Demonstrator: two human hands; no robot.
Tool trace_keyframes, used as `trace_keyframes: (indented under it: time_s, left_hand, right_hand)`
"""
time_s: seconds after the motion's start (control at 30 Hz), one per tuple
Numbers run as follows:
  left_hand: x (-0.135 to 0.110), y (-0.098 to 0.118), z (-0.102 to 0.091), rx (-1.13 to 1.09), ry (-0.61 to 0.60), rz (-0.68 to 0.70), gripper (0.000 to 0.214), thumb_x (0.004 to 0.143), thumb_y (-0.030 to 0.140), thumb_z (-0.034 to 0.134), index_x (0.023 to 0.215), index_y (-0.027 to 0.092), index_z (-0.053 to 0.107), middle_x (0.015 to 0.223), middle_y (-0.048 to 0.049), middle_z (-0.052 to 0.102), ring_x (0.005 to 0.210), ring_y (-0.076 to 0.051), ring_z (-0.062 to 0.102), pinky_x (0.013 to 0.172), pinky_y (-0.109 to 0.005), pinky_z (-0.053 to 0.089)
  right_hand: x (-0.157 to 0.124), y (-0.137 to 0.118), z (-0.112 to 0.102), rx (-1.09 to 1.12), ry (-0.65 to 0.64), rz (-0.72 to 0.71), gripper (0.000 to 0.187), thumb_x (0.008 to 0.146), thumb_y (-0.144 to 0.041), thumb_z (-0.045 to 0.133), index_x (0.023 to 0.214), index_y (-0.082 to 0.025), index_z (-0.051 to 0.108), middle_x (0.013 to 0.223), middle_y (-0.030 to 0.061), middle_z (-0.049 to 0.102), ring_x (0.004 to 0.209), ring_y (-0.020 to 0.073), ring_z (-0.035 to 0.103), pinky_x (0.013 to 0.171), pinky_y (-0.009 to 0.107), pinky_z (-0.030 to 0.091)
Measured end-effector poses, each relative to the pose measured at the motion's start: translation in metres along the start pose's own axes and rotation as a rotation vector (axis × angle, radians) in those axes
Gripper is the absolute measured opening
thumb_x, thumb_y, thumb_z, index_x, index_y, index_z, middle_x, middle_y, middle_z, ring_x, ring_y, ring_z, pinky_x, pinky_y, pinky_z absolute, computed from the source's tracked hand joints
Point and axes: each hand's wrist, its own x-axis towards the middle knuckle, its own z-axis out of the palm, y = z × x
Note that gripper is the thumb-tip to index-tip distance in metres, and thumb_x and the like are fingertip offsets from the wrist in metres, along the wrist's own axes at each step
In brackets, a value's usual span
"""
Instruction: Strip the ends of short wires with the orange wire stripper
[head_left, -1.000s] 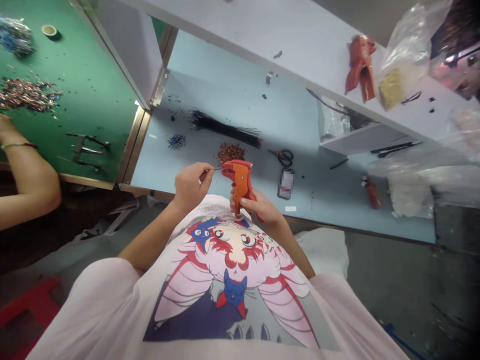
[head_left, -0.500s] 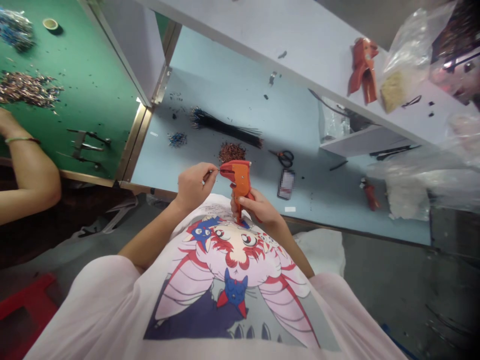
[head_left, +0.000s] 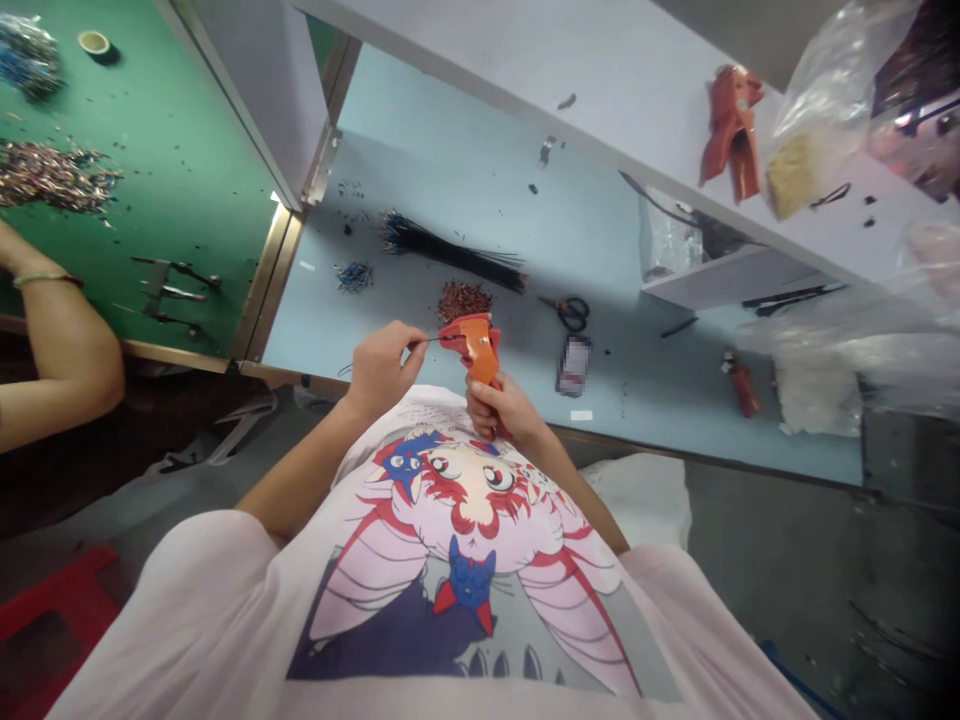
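1. Left hand point(head_left: 385, 372) pinching a thin wire point(head_left: 429, 340) between thumb and fingertips, wire end held level at the nose of an orange wire stripper point(head_left: 474, 345), for steady aim.
2. Right hand point(head_left: 502, 408) closed around the stripper's handle, fingers wrapped tight, tool upright just above the chest for a firm hold.
3. Pale blue bench point(head_left: 450, 170) beyond both hands, with black wire bundle point(head_left: 450, 252), copper clippings point(head_left: 463, 301) and scissors point(head_left: 571, 314) laid within easy reach.

left hand point(head_left: 382, 372) pinching, right hand point(head_left: 502, 410) clenched
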Motion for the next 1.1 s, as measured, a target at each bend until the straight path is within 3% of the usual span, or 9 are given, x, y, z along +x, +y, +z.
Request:
trace_keyframes:
  time_s: [0.1,0.17,0.23,0.53,0.77,0.83,0.97,1.1]
  left_hand:
    - [0.0,-0.002,0.002,0.006,0.008,-0.027,0.011,0.085,0.022,0.052,0.082,0.019,0.063,0.077,-0.0011,0.063,0.069,-0.012,0.054,0.065,-0.024,0.039]
    - [0.0,-0.003,0.001,-0.007,0.027,-0.046,0.011,0.084,0.022,0.053,0.081,0.019,0.062,0.076,-0.0012,0.063,0.068,-0.012,0.053,0.065,-0.024,0.039]
    - [0.0,-0.003,0.0,-0.021,0.041,-0.054,0.011,0.084,0.022,0.053,0.081,0.019,0.062,0.075,-0.0013,0.062,0.066,-0.012,0.052,0.064,-0.024,0.039]
    - [0.001,0.001,-0.005,-0.082,0.063,-0.047,0.013,0.085,0.024,0.05,0.081,0.019,0.061,0.074,-0.0008,0.06,0.064,-0.011,0.049,0.064,-0.024,0.039]
    - [0.001,0.001,-0.005,-0.106,0.052,-0.027,0.013,0.086,0.024,0.051,0.082,0.019,0.061,0.075,-0.0013,0.061,0.065,-0.011,0.05,0.065,-0.024,0.04]
    - [0.0,0.001,-0.005,-0.114,0.053,-0.022,0.012,0.086,0.024,0.051,0.082,0.019,0.061,0.075,-0.0012,0.061,0.065,-0.011,0.05,0.064,-0.024,0.041]
    - [0.001,0.003,-0.006,-0.118,0.069,-0.026,0.012,0.085,0.023,0.051,0.082,0.019,0.062,0.074,-0.001,0.061,0.064,-0.01,0.05,0.064,-0.023,0.041]
    - [0.0,0.001,-0.014,-0.103,0.078,-0.047,0.012,0.085,0.023,0.051,0.082,0.019,0.062,0.074,-0.0008,0.062,0.064,-0.01,0.05,0.064,-0.024,0.041]
  right_hand:
    - [0.001,0.002,-0.003,0.028,-0.03,-0.018,0.032,0.078,-0.042,0.065,0.077,-0.019,0.043,0.055,-0.0075,0.043,0.04,0.0058,0.038,0.036,0.02,0.039]
    - [0.0,0.002,-0.008,0.039,-0.056,-0.044,0.034,0.075,-0.043,0.068,0.088,-0.018,0.049,0.067,-0.002,0.053,0.054,0.0104,0.052,0.049,0.026,0.049]
    - [-0.003,0.001,-0.015,0.04,-0.058,-0.062,0.038,0.073,-0.042,0.07,0.095,-0.017,0.051,0.079,0.0021,0.056,0.068,0.014,0.058,0.062,0.03,0.053]
    - [-0.004,0.0,-0.024,0.019,-0.041,-0.027,0.035,0.074,-0.034,0.069,0.098,-0.017,0.051,0.083,0.0043,0.059,0.072,0.0181,0.062,0.063,0.033,0.054]
    - [0.002,-0.003,-0.033,0.009,-0.104,0.004,0.039,0.071,-0.036,0.07,0.1,-0.016,0.051,0.083,0.0043,0.061,0.072,0.0188,0.063,0.06,0.033,0.054]
    - [0.016,0.003,-0.045,-0.054,-0.052,0.035,0.039,0.07,-0.037,0.071,0.098,-0.016,0.052,0.082,0.0048,0.063,0.071,0.0181,0.063,0.06,0.032,0.053]
    - [0.056,0.027,-0.071,-0.175,0.217,0.206,0.028,0.074,-0.032,0.068,0.087,-0.016,0.051,0.071,0.0029,0.063,0.062,0.0143,0.061,0.057,0.027,0.051]
    - [0.073,0.04,-0.088,-0.219,0.271,0.228,0.021,0.082,-0.035,0.058,0.085,-0.017,0.047,0.067,0.0019,0.062,0.059,0.0131,0.061,0.059,0.028,0.051]
